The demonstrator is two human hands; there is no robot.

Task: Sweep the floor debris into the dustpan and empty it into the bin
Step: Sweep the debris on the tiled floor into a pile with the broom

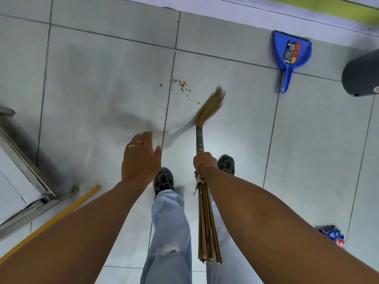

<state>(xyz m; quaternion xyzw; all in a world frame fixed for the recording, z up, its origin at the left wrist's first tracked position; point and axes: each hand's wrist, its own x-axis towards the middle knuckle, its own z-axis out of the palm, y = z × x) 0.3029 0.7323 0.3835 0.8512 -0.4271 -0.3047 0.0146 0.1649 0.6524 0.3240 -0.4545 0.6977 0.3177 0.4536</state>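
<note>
Straw-coloured and dry, the broom point(200, 144) is a bundle of thin stalks: its loose stalk ends fan out below the right hand point(204, 163), a band of dark-and-pale striped binding runs just ahead of that hand, and beyond the binding the bristles spread into a soft tuft, blurred at the tip. The right hand is clenched tight around the bundle right behind the striped binding, with a thin bracelet at the wrist. The left hand point(140, 156) holds nothing; it hangs flat and open with the fingers together and extended, two rings showing, just to the left of the broom hand and apart from it.

The debris point(181, 85) is a small scatter of brown crumbs on the grey tiled floor point(106, 74), ahead of both hands and just left of the bristle tip, with a few stray bits nearer the broom. The blue dustpan point(291, 55) lies on the tiles well ahead and to the right of the right hand, a label inside its scoop and its handle pointing back toward the person. Farther right still, at the frame edge, is a dark rounded bin point(362, 75), only partly in view.
</note>
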